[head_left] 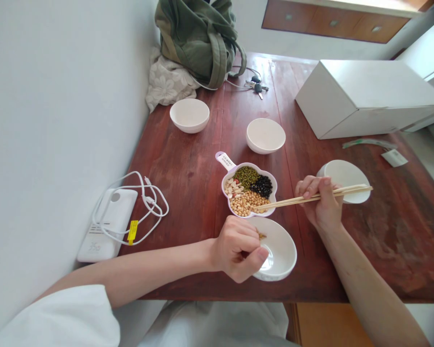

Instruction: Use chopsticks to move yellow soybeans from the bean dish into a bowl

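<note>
My right hand (323,205) is closed around a pair of wooden chopsticks (292,201), in front of a white bowl on the right. Their tips reach the pale yellow beans (249,202) in a flower-shaped dish (275,185) with a lilac rim and labelled handle. The same dish holds green beans (246,177), black beans (262,186) and broken peanuts (233,188). My left hand (240,248), fingers curled, covers the left side of a near white bowl (280,250). Inside that bowl lie a few small brownish bits (261,236). Whatever the left fingers hold, if anything, is hidden.
White bowls stand at far left (190,115), middle (265,136) and right (350,173). A power bank (112,226) with a coiled cable lies by the wall. Behind are a green bag (198,38), keys (257,86) and a large white box (369,91).
</note>
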{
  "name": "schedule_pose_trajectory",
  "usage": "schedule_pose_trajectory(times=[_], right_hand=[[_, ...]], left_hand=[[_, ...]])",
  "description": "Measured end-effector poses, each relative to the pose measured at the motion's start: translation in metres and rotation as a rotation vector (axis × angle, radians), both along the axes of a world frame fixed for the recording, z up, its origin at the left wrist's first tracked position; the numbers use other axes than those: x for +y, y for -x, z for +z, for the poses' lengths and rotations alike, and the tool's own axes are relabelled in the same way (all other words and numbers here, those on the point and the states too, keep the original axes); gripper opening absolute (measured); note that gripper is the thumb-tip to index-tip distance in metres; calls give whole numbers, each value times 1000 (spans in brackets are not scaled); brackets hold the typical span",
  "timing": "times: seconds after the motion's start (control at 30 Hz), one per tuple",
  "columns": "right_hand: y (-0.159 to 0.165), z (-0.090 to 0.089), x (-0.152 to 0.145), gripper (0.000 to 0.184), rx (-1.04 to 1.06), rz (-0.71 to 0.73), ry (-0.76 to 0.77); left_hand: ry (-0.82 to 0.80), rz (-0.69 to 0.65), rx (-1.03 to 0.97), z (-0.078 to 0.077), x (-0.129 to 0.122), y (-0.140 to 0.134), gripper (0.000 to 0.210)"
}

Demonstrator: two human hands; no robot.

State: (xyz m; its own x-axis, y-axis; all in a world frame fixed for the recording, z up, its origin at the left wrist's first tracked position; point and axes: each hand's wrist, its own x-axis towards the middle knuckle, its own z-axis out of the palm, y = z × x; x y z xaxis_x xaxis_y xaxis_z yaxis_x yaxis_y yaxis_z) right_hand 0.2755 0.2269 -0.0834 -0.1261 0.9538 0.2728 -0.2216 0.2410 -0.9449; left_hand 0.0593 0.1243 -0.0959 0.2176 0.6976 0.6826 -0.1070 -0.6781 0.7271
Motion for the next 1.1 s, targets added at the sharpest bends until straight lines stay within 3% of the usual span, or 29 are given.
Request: schedule_pose_trajectory(times=[0.33,0.6,0.8,1.1], right_hand=[[-9,-11,-5,50,-187,44,-19],[-7,-9,-5,49,-173,58,7],[-2,-2,0,55,31,75,26],[0,-3,-1,52,-43,18,5]], left_hand=[[1,17,77,1,0,1,51],[1,15,82,0,-1,1,52],[-5,8,22,0,0,0,49],[6,12,103,-1,-1,1,50]])
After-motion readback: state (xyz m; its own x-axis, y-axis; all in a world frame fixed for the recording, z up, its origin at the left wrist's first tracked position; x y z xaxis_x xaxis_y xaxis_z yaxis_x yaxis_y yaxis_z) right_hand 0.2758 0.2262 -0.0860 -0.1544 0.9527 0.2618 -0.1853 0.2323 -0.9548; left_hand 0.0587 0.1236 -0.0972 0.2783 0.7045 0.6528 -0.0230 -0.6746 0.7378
